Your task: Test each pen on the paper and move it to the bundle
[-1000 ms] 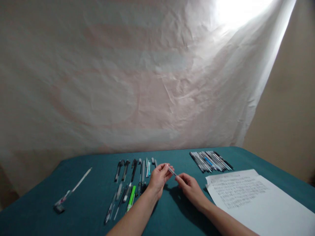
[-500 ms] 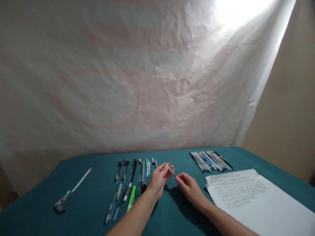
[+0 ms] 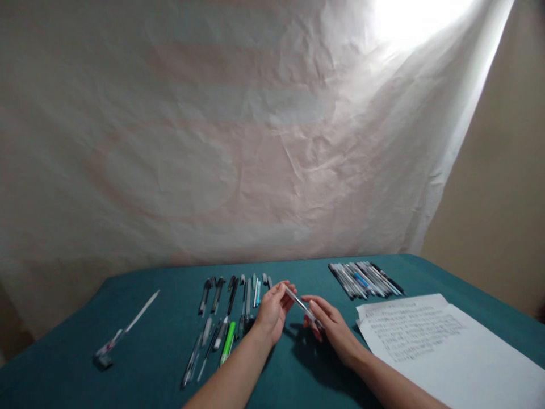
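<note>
My left hand (image 3: pixel 275 309) is closed, pinching the upper end of a slim clear pen (image 3: pixel 301 303) between thumb and fingers. The pen slants down to the right, its darker lower end lying by the fingers of my right hand (image 3: pixel 330 324). That hand is loosened, with index finger and thumb apart around the pen; whether it touches the pen I cannot tell. Left of my hands lie several pens and caps in two rows, among them a bright green marker (image 3: pixel 227 342) and a light blue pen (image 3: pixel 258 293). My left forearm hides part of the front row.
A tight row of pens (image 3: pixel 366 280) lies at the back right of the green-covered table (image 3: pixel 140 363). White sheets with handwriting (image 3: pixel 460 346) cover the right side. A thin white stick-like item with a dark end (image 3: pixel 128 329) lies far left. A pale sheet (image 3: pixel 264 142) hangs behind.
My right hand has loosened its pinch and shifted slightly right, its fingers spreading. More of the pen shows between my hands. My left hand still holds the upper end, a little farther left.
</note>
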A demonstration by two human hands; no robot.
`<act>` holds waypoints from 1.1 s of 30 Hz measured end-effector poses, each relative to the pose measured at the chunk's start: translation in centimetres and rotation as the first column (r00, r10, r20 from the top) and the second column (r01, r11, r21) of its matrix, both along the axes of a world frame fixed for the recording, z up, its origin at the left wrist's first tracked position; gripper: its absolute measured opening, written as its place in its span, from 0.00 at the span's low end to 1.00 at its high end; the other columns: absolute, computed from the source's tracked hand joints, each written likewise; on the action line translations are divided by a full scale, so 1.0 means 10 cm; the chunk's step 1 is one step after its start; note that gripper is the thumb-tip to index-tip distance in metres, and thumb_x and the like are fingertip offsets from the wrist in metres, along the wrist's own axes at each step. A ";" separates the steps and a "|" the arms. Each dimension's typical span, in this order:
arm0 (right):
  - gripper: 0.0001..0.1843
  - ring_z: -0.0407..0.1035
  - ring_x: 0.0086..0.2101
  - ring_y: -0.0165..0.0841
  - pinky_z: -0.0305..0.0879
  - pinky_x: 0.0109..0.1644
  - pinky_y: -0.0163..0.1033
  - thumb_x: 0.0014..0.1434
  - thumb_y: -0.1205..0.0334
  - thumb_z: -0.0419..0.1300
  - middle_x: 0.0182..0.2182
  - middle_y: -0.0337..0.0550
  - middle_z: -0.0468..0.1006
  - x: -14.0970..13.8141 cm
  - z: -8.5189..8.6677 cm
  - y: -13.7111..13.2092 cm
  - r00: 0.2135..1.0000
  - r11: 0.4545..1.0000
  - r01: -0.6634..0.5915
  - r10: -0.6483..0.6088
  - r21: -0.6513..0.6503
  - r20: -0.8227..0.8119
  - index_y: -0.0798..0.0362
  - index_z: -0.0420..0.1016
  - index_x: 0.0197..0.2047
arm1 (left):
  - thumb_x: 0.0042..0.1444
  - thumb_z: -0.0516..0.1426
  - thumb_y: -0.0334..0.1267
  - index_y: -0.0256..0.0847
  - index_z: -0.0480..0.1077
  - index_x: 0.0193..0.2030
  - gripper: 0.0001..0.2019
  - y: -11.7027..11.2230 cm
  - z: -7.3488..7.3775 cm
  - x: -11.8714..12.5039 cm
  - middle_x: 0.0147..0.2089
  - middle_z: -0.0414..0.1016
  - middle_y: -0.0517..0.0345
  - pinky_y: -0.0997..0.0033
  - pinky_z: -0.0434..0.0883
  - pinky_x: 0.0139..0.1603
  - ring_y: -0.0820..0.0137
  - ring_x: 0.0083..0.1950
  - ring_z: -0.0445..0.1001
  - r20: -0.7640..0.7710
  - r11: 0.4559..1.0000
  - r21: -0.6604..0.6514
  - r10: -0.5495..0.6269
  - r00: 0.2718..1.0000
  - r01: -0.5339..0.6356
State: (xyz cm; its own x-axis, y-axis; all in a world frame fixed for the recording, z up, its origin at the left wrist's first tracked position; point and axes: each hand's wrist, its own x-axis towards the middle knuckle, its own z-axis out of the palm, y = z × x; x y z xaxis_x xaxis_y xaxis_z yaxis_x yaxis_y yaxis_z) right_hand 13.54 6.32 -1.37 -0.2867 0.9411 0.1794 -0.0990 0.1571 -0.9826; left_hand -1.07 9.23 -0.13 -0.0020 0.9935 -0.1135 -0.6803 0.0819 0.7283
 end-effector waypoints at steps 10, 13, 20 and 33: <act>0.29 0.58 0.18 0.25 0.52 0.20 0.31 0.60 0.44 0.42 0.23 0.41 0.70 -0.01 0.03 -0.04 0.996 0.995 0.089 -0.087 0.054 -0.022 0.59 0.72 0.40 | 0.58 0.49 0.25 0.32 0.66 0.37 0.06 0.03 -0.10 0.03 0.34 0.75 0.48 0.74 0.73 0.35 0.70 0.35 0.76 0.126 0.993 -0.114 0.056 0.990 -0.042; 0.28 0.57 0.17 0.26 0.52 0.20 0.31 0.59 0.42 0.42 0.19 0.37 0.66 -0.01 0.01 -0.04 0.984 0.981 0.178 -0.179 0.080 0.002 0.58 0.71 0.38 | 0.57 0.49 0.24 0.32 0.66 0.36 0.05 -0.01 -0.12 0.07 0.34 0.75 0.48 0.73 0.73 0.37 0.69 0.36 0.76 0.156 0.993 -0.115 0.038 0.987 -0.021; 0.27 0.54 0.16 0.27 0.51 0.19 0.31 0.58 0.40 0.42 0.15 0.32 0.59 0.02 -0.03 0.00 0.967 0.965 0.244 -0.250 0.092 0.055 0.54 0.68 0.38 | 0.56 0.51 0.26 0.33 0.66 0.37 0.04 -0.08 -0.13 0.13 0.35 0.75 0.48 0.69 0.73 0.41 0.68 0.39 0.76 0.213 0.992 -0.117 -0.009 0.977 0.035; 0.29 0.53 0.16 0.25 0.51 0.22 0.31 0.59 0.40 0.40 0.15 0.32 0.58 0.02 -0.01 -0.06 0.995 0.983 0.022 -0.040 0.183 0.092 0.55 0.69 0.32 | 0.57 0.50 0.27 0.32 0.66 0.37 0.04 -0.11 -0.11 0.13 0.34 0.75 0.49 0.71 0.72 0.39 0.69 0.37 0.76 0.237 0.983 -0.147 -0.075 0.969 0.112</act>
State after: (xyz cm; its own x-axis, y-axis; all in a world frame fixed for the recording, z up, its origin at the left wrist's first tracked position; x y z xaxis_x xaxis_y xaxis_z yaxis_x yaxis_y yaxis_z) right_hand 13.78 5.76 -1.46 -0.2818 0.9039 0.3218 0.0009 0.3356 -0.9420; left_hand 0.22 8.18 -1.26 0.1349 0.9573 -0.2556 -0.8115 0.2548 0.5259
